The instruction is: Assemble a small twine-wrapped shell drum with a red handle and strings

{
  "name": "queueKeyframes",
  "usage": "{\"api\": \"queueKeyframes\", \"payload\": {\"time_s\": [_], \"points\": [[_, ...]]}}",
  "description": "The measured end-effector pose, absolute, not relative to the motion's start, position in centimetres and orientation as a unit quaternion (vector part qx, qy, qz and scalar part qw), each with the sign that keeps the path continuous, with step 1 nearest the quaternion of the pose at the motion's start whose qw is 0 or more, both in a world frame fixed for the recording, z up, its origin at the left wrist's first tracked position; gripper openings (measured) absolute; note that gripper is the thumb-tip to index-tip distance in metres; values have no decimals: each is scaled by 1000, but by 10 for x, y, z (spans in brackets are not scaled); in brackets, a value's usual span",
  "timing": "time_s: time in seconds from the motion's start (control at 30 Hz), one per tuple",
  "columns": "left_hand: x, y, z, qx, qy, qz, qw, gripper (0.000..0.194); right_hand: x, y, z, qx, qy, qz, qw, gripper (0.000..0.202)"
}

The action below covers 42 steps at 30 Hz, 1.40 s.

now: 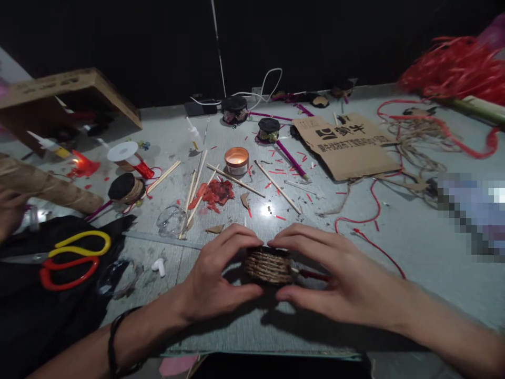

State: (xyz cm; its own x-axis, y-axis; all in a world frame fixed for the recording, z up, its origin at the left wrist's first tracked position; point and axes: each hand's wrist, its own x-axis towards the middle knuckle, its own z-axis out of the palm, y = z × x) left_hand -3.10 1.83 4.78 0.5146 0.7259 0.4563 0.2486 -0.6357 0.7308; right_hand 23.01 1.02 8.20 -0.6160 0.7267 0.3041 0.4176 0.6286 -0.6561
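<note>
Between my two hands is a small handmade drum (269, 266), its side wound with brown twine and its faces black. A dark red stick handle (313, 275) comes out of its right side and passes under my right palm. My left hand (221, 268) grips the drum's left side, with the fingers on top and the thumb below. From the right, my right hand (327, 268) holds it the same way. Beyond them a lit candle (236, 159) in a copper-coloured tin stands near broken red wax (216, 195) and several wooden sticks (277, 187).
Yellow-and-red scissors (74, 258) lie on black cloth at the left. Similar drums (268, 130) and a cardboard piece (347, 147) lie farther back. Another person's hand (10, 210) is beside a brown tube (51, 181). Red cord (379, 202) trails at the right.
</note>
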Motion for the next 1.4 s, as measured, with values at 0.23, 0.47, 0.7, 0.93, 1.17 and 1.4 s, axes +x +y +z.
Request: {"api": "queueKeyframes", "payload": {"time_s": [0.23,0.47,0.7,0.93,1.17,1.4], "points": [[-30,16,41,819,256,412,307,53,234,15,77,-307,-857,305,279,46],[-27,15,44,824,241,423,289,52,238,13,77,-277,-883,254,280,29],[-28,14,46,825,245,419,290,49,236,12,76,-274,-880,252,294,23],[-28,14,44,796,284,433,312,53,234,15,76,-299,-862,292,287,40],[-27,13,46,780,313,438,319,58,235,16,70,-320,-867,254,285,32],[-30,12,49,820,264,390,326,61,236,10,66,-305,-879,216,295,26]]}}
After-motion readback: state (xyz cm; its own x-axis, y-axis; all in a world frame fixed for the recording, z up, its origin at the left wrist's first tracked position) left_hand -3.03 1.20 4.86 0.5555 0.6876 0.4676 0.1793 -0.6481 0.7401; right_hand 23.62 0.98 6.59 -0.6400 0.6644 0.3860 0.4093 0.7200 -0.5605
